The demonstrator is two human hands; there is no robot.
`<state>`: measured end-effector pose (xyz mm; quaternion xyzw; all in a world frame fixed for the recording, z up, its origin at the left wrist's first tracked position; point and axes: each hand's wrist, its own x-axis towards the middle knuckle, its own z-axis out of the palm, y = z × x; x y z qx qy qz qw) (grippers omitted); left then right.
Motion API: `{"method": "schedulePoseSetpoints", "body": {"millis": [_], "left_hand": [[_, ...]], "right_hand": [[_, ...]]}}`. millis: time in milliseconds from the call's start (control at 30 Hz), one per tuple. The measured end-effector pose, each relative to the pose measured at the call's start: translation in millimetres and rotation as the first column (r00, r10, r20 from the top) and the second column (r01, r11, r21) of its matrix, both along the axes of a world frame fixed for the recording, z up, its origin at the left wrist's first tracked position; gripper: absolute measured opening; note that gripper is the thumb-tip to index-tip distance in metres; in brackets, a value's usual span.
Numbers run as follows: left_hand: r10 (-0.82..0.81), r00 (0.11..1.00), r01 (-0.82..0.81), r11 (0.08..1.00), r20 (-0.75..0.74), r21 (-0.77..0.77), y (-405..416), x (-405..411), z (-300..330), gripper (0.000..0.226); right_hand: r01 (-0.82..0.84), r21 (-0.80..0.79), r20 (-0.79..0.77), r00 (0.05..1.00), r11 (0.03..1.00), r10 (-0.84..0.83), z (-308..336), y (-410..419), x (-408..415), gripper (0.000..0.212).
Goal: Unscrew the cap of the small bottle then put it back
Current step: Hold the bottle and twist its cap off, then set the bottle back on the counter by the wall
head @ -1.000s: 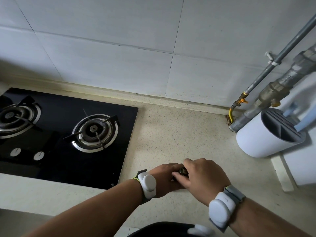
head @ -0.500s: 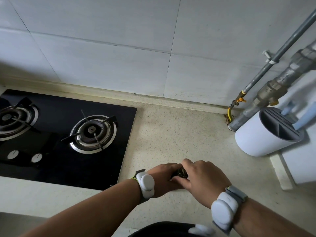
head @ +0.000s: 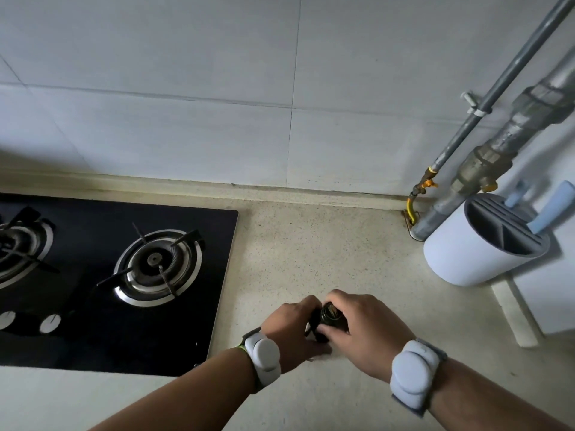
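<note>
Right-hand fingers (head: 337, 299) curl over the top of the small bottle (head: 330, 318), thumb (head: 325, 330) pressed on the near side. A dark round opening with something brownish in it shows between them; can't tell if that is the open mouth or the cap's top, so cap on or off is unclear, and the cap isn't separately visible. Call it closed on the bottle's upper end, the twisting side of the job.

Left hand (head: 289, 328) wraps the bottle from the left, fingers mostly hidden behind the hand. Closed around the body, I'd judge: an anchor so the bottle doesn't spin with the right hand (head: 368, 329).

Bottle sits low between both hands, just above or on the bench (head: 311, 244); contact hidden. Keeping it low steadies the wrists and gives a dropped cap a short fall.

Both wrists carry white bands (head: 264, 357).

Surroundings well apart: black gas hob (head: 124, 275) to the left, white utensil holder (head: 479, 250) to the right against the pipes (head: 485, 157), tiled wall (head: 217, 88) behind. Nothing crowds the hands.

Stage judgement: mid-twist, direction unknown.
</note>
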<state>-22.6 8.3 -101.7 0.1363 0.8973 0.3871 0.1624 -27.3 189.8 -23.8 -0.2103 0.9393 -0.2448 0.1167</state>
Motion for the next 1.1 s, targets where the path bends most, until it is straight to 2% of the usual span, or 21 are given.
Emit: {"method": "schedulePoseSetpoints", "body": {"millis": [133, 400, 600, 867, 1100], "left_hand": [[0.054, 0.998, -0.055, 0.998, -0.031, -0.021, 7, -47, 12, 0.044], [0.2, 0.973, -0.202, 0.979, -0.118, -0.01, 30, -205, 44, 0.044], [0.269, 0.958, -0.272, 0.962, -0.097, -0.02, 37, -293, 42, 0.033], [0.31, 0.946, -0.314, 0.949, -0.096, -0.028, 40, -332, 22, 0.039], [0.305, 0.944, -0.311, 0.95, -0.127, -0.033, 38, -349, 10, 0.042]], "right_hand": [[0.029, -0.018, -0.03, 0.999, 0.999, -0.029, 14, 2, -49, 0.025], [0.151, -0.117, -0.109, 0.98, 0.982, -0.164, 31, 7, -206, 0.023], [0.165, -0.06, -0.084, 0.982, 0.984, -0.17, 23, 10, -305, 0.035], [0.165, -0.023, -0.092, 0.982, 0.986, -0.166, -1, 4, -353, 0.023], [0.169, -0.063, -0.081, 0.982, 0.984, -0.174, -12, 2, -368, 0.026]]}}
